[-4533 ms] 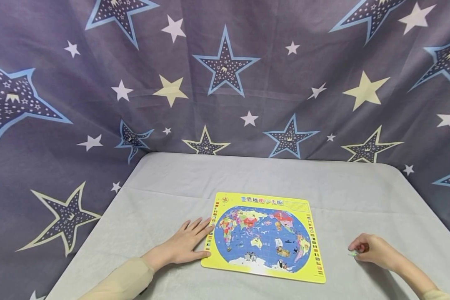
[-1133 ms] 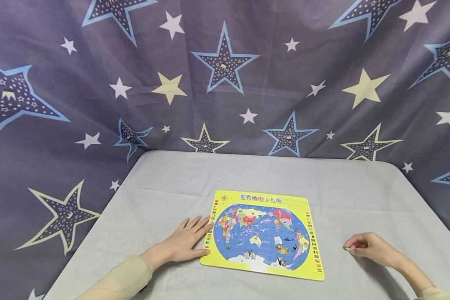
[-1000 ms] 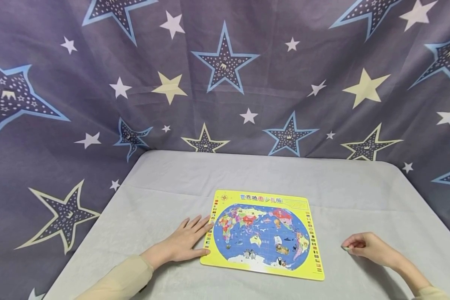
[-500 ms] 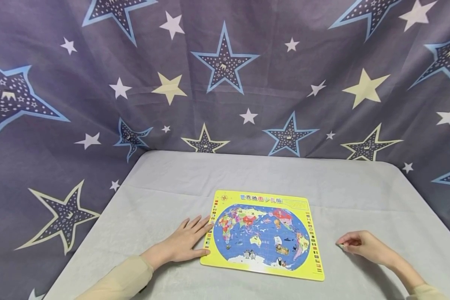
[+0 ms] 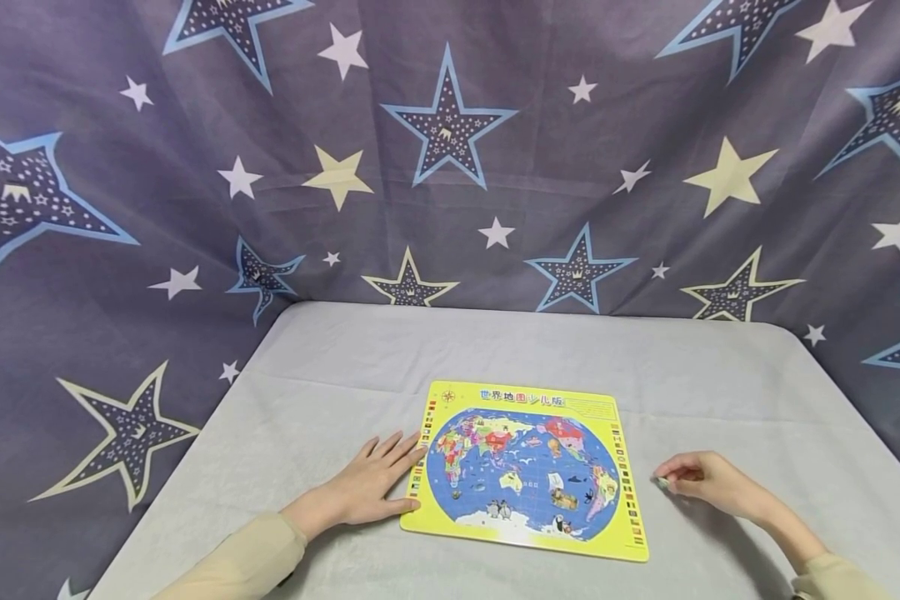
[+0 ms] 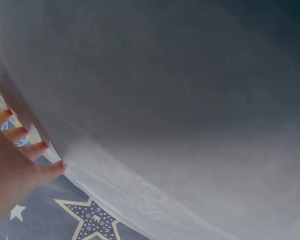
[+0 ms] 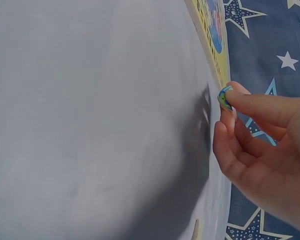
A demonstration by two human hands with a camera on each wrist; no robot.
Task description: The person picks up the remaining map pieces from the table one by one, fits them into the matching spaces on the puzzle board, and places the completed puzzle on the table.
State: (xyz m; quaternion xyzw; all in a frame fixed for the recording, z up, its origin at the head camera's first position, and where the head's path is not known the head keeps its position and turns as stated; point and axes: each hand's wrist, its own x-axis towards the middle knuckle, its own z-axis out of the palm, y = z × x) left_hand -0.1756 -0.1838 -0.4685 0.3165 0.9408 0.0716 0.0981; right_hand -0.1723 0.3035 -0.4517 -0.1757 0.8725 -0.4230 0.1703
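Observation:
A yellow-bordered world map board (image 5: 525,542) lies flat on the grey cloth, with flags down both sides. My left hand (image 5: 363,487) rests at its left edge, fingers spread, fingertips and thumb touching the border. The same hand (image 6: 15,165) is partly visible in the left wrist view. To the right of the board, my right hand (image 5: 708,483) is apart from it, just above the cloth. Thumb and fingertips pinch a small green-and-blue piece (image 7: 224,99), largely covered by the fingers; its exact kind cannot be made out. The other fingers curl loosely.
The grey cloth-covered table (image 5: 360,350) extends behind and to both sides of the board. A dark star-patterned curtain (image 5: 450,225) hangs along the table's back and sides.
My right hand has moved left and slightly up toward the board's right edge, keeping the small piece pinched. My left hand and the board have stayed put.

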